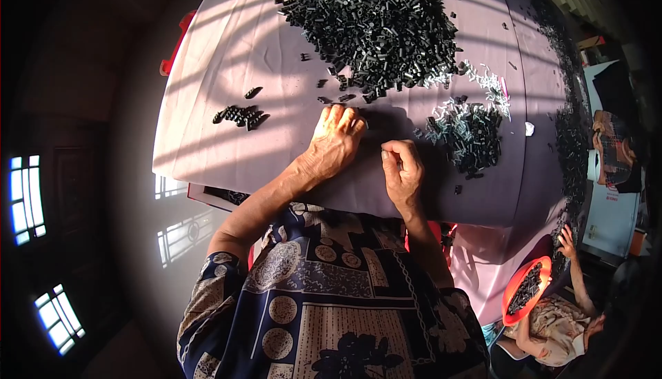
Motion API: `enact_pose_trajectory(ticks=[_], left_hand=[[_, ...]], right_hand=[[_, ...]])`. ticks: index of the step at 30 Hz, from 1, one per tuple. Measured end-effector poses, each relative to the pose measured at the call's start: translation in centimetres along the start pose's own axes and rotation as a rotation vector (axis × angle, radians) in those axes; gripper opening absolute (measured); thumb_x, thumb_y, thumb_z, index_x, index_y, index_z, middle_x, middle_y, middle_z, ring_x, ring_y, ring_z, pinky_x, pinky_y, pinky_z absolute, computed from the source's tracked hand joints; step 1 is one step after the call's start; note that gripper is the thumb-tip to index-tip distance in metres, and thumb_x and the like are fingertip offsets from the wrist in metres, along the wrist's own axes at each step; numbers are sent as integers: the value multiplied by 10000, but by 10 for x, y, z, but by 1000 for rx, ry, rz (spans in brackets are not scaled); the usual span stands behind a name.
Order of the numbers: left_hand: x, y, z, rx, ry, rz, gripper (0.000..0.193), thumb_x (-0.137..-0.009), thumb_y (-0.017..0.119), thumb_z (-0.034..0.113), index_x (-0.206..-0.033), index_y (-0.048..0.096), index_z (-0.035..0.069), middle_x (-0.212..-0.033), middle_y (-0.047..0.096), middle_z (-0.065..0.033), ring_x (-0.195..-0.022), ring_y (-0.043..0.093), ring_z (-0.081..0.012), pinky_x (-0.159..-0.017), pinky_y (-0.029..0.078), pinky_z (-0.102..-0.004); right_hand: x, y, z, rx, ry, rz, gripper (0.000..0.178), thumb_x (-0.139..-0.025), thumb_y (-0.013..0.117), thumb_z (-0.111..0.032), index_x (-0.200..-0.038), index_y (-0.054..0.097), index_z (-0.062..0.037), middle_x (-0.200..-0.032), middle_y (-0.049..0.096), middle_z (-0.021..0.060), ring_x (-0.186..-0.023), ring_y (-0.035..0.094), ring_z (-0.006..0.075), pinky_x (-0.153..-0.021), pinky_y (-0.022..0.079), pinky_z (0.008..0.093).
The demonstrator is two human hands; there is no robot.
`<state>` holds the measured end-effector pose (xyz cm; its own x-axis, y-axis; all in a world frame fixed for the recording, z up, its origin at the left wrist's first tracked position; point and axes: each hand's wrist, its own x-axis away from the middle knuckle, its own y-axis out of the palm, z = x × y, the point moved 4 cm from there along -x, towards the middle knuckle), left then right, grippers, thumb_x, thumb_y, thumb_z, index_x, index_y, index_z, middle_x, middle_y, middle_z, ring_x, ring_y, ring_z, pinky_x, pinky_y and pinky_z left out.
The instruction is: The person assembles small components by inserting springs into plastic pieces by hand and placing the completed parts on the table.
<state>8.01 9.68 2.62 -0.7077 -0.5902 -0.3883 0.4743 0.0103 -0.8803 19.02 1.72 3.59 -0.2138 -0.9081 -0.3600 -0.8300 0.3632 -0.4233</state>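
Note:
A large heap of small black tube-shaped pieces [372, 27] covers the far middle of the cloth-covered table [289, 158]. At its near edge, my left hand [338, 134] is closed, fingers bent down toward the cloth beside a few loose black pieces; whatever is in its fingertips is hidden. Just right of it and nearer my body, my right hand [403, 165] is curled into a pinch, and I cannot make out what it holds. A smaller pile of black pieces [483, 134] lies to its right, with thin white pins [486, 79] scattered over and behind it.
Off to the left lies a small cluster of black pieces [241, 116]. A white scrap [529, 129] sits toward the right. Beyond the table's right part, more black pieces [571, 145] spread out, and another person [555, 327] reaches there beside an orange basin [545, 279].

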Motion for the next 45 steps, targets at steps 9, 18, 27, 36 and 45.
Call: enact_pose_trajectory(ticks=[9, 18, 27, 36, 45], left_hand=[[-52, 21, -9, -51, 43, -32, 462, -705, 505, 253, -1087, 377, 27, -1154, 344, -142, -1097, 293, -266, -897, 232, -399], [8, 7, 5, 41, 30, -28, 437, -668, 554, 254, -1015, 416, 28, -1144, 344, -157, -1089, 297, -295, -893, 227, -441], [15, -18, -26, -13, 0, 200, 195, -601, 508, 89, -796, 498, 87, -765, 463, -52, -708, 433, -225, -640, 354, -336], [-44, 9, -49, -119, -61, -241, 122, -644, 497, 143, -758, 517, 104, -759, 504, -61, -753, 470, -227, -653, 357, -345], [-38, 35, -37, -215, -36, -74, 273, -611, 514, 124, -876, 459, 85, -894, 439, -96, -835, 402, -223, -724, 316, -339]], right_hand=[[3, -12, 7, -16, 26, 1, 80, -700, 485, 8, -778, 494, -8, -693, 473, 66, -548, 450, 131, -506, 378, 218], [11, -11, 0, -13, 10, 2, 80, -698, 488, 9, -777, 493, -7, -688, 470, 60, -534, 438, 120, -492, 367, 212], [13, 3, 1, -37, -6, -9, 75, -700, 488, 5, -774, 489, -6, -681, 466, 56, -529, 431, 117, -495, 364, 216], [14, 15, -2, -35, -21, -13, 80, -699, 486, 10, -777, 491, -7, -677, 470, 63, -539, 441, 133, -495, 368, 222], [23, 2, 10, -10, 4, 4, 88, -694, 482, 17, -778, 490, -10, -693, 481, 72, -553, 452, 144, -505, 373, 228]])
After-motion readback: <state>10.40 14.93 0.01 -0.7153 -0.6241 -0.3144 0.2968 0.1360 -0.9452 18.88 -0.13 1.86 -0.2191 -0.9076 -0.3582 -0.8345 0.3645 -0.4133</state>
